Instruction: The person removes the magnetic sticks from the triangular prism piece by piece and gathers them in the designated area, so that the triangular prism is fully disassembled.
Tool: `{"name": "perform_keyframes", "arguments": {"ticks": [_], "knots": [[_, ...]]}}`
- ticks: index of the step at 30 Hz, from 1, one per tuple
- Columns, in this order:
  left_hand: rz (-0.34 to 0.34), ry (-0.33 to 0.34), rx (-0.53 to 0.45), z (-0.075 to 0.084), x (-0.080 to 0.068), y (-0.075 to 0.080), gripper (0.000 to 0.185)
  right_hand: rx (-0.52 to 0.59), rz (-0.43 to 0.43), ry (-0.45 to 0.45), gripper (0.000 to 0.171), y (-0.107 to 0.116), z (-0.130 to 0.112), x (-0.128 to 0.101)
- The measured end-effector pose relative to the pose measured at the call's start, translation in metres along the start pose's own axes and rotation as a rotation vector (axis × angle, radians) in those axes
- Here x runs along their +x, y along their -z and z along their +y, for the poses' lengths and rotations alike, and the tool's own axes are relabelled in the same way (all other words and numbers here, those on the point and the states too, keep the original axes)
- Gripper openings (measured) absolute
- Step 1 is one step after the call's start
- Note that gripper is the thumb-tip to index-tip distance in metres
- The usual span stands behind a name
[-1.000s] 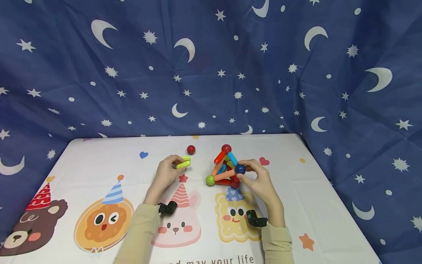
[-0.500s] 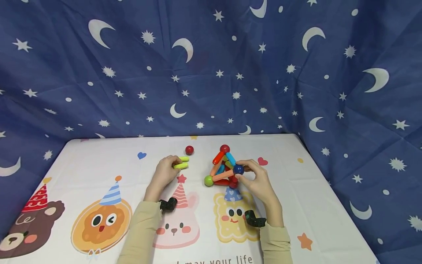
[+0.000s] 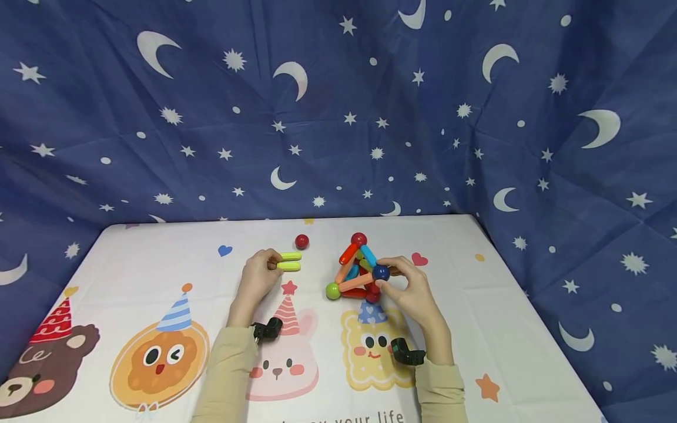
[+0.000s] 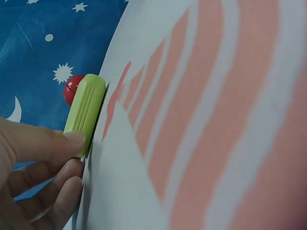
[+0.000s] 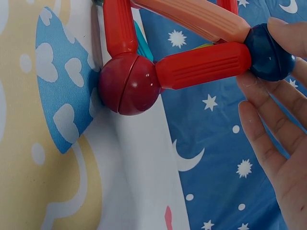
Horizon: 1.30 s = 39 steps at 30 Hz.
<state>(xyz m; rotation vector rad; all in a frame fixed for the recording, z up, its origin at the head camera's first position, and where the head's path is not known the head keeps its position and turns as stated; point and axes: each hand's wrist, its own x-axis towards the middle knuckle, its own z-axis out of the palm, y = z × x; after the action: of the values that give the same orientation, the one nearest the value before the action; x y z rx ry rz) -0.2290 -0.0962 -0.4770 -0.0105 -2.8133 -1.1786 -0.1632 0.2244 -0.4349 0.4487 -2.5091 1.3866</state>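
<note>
A table (image 3: pixel 132 252) fills the lower half of the head view, covered with a white cloth printed with cartoon party animals. A brown bear (image 3: pixel 37 358) in a red striped hat sits at the near left corner. Beside it is a round orange face (image 3: pixel 158 358) in a blue striped hat, then a pink rabbit (image 3: pixel 282 352) and a yellow face (image 3: pixel 375 346) towards the middle. Small hearts and stars dot the cloth, and dark lettering, mostly cut off, runs along the near edge. Behind and to both sides hangs a creased dark blue curtain (image 3: pixel 338 106) with white moons, stars and dots. The light seems even and soft.
</note>
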Motion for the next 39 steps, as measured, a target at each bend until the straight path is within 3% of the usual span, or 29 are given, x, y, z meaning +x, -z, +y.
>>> {"name": "perform_keyframes", "arguments": {"ticks": [15,26,32,39], "knots": [[0.076,0.092,-0.03,0.001,0.003,-0.004,0.019,-0.002,-0.003,0.005,0.035,0.0,-0.001,0.001],[0.087,0.124,-0.072,-0.001,-0.001,-0.005,0.019,0.011,0.0,-0.007,0.034,-0.001,-0.001,0.0],[0.102,0.105,-0.112,0.003,-0.006,-0.001,0.021,-0.018,0.043,0.022,0.029,-0.002,-0.001,-0.001],[0.148,0.036,-0.176,0.015,-0.01,0.005,0.02,-0.035,0.056,-0.011,0.022,0.001,-0.005,0.007]]}}
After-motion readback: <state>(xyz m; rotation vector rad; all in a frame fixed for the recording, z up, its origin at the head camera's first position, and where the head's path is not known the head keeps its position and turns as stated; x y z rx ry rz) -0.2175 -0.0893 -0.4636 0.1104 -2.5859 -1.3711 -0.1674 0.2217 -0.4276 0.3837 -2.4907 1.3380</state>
